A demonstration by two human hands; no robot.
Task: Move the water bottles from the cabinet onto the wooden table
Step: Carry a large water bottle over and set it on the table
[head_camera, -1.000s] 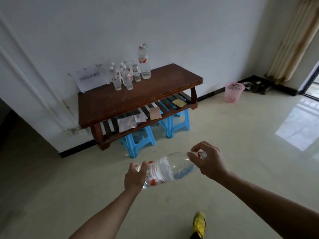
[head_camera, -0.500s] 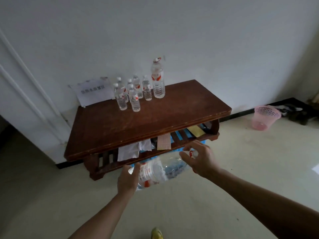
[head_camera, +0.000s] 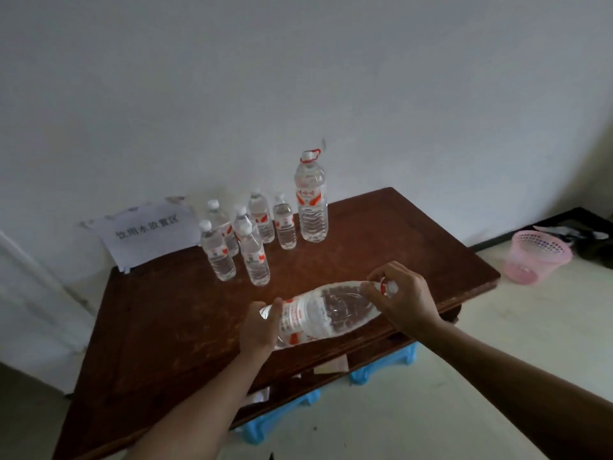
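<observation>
I hold a large clear water bottle (head_camera: 326, 313) with a red and white label, lying sideways in the air above the front of the wooden table (head_camera: 166, 327). My left hand (head_camera: 260, 328) cups its base. My right hand (head_camera: 403, 298) grips its neck at the cap. At the back of the table stand several small water bottles (head_camera: 247, 237) in a cluster. A tall large bottle (head_camera: 311, 202) with a red handle ring stands just right of them.
A white paper sign (head_camera: 147, 232) leans on the wall at the table's back left. Blue plastic stools (head_camera: 282, 413) sit under the table. A pink mesh basket (head_camera: 537, 255) stands on the floor to the right, with dark items behind it.
I have walked up to the table. The bottle in both hands has moved from in front of the table's lower shelf to above the tabletop.
</observation>
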